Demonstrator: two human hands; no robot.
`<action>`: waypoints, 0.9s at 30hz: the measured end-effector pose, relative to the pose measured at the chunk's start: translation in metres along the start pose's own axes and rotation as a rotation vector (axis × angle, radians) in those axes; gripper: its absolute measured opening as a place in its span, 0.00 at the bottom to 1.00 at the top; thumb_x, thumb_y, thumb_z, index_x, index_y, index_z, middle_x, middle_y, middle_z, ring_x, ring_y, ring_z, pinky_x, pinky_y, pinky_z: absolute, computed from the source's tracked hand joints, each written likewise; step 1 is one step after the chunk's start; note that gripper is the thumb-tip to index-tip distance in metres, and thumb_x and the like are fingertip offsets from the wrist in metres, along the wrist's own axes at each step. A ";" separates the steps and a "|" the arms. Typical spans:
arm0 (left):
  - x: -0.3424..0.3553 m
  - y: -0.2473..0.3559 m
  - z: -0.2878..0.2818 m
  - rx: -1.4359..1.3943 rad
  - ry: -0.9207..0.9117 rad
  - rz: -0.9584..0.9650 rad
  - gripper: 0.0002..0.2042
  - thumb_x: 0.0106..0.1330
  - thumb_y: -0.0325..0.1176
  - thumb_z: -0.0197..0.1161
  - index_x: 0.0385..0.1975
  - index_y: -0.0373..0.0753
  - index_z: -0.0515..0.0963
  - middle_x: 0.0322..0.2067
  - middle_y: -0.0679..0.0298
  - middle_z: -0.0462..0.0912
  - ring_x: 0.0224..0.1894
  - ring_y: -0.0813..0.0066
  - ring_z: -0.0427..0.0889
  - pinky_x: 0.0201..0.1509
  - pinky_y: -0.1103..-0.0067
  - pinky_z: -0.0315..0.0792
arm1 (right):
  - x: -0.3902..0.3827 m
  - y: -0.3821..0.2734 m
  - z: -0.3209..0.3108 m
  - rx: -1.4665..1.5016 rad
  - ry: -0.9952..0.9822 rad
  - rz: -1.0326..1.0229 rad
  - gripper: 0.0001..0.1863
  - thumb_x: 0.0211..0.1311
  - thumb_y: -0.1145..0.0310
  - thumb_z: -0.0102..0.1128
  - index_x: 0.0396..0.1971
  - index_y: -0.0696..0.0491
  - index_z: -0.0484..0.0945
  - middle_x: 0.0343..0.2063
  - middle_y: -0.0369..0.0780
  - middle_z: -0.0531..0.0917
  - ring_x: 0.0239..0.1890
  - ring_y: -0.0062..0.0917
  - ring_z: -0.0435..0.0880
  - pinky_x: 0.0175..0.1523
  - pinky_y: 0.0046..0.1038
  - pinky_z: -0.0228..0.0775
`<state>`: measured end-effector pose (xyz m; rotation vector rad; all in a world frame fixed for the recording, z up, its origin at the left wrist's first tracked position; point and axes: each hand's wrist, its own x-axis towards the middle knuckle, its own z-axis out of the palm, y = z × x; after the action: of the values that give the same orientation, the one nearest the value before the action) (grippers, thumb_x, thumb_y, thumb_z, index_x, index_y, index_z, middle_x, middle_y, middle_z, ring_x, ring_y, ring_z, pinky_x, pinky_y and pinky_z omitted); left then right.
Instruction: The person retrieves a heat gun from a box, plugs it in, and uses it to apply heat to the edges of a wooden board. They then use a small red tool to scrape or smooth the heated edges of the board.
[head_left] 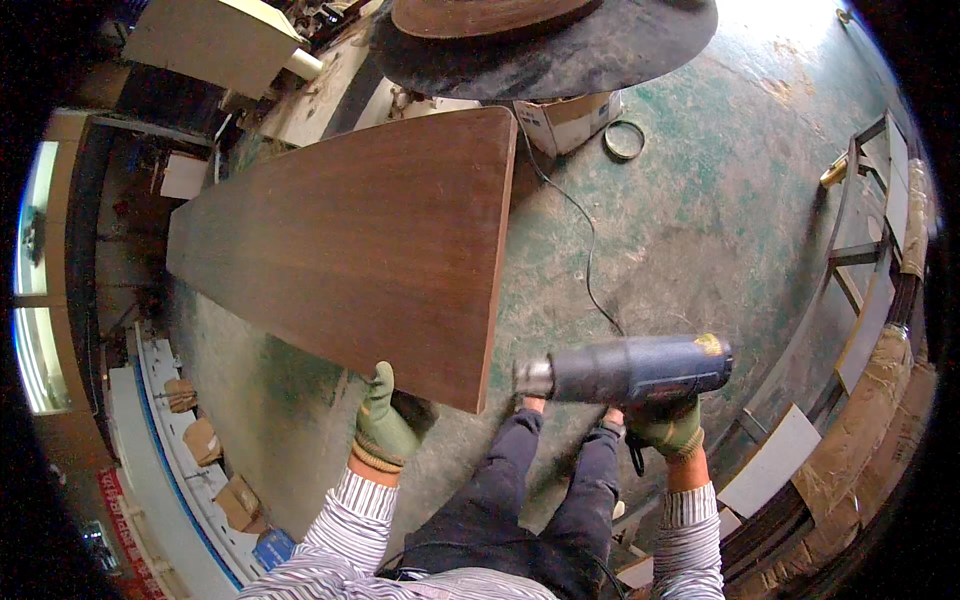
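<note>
My left hand (383, 425), in a green glove, reaches forward with fingers straight and thumb spread. My right hand (667, 425), gloved the same, is curled tight in a fist-like grip, knuckles outward. Both forearms wear striped sleeves, elbows bent, and my legs show between them.

- Floor (720, 210): worn green-painted concrete, patchy and dusty, bare grey where the paint is gone.
- Black power cord (585, 250) snakes across the floor from the cardboard box toward the lower middle.
- Cardboard box (570, 118) sits on the floor at the top, just beside the far end of the brown board (360, 250).
- Dark ring (624, 139) lies flat on the floor, just right of the box.
- Metal frame (860, 250) stands along the right edge.
</note>
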<state>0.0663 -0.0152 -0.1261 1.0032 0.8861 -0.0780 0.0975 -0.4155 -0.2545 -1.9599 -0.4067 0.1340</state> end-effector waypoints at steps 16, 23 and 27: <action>-0.013 -0.008 -0.003 -0.007 -0.065 0.216 0.33 0.69 0.49 0.65 0.72 0.45 0.66 0.68 0.63 0.72 0.64 0.58 0.76 0.66 0.61 0.72 | -0.032 0.221 0.044 1.727 1.112 0.706 0.14 0.69 0.53 0.66 0.31 0.47 0.78 0.26 0.34 0.82 0.27 0.27 0.82 0.34 0.34 0.80; 0.033 -0.065 -0.035 -0.014 -0.032 0.173 0.32 0.68 0.49 0.66 0.69 0.44 0.69 0.65 0.63 0.75 0.62 0.58 0.78 0.65 0.60 0.73 | -0.053 0.450 0.119 1.417 1.531 1.044 0.17 0.68 0.47 0.66 0.36 0.44 0.74 0.24 0.36 0.77 0.24 0.28 0.78 0.31 0.36 0.78; 0.053 -0.078 -0.031 0.020 0.014 0.153 0.31 0.67 0.49 0.67 0.67 0.44 0.70 0.63 0.62 0.77 0.61 0.58 0.78 0.65 0.59 0.74 | -0.070 0.523 0.151 1.381 1.565 1.005 0.20 0.68 0.44 0.66 0.37 0.45 0.74 0.27 0.37 0.79 0.29 0.31 0.81 0.37 0.39 0.80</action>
<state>0.0481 -0.0187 -0.2242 1.0881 0.8197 0.0497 0.1059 -0.4989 -0.7969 -0.3044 1.3609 -0.3934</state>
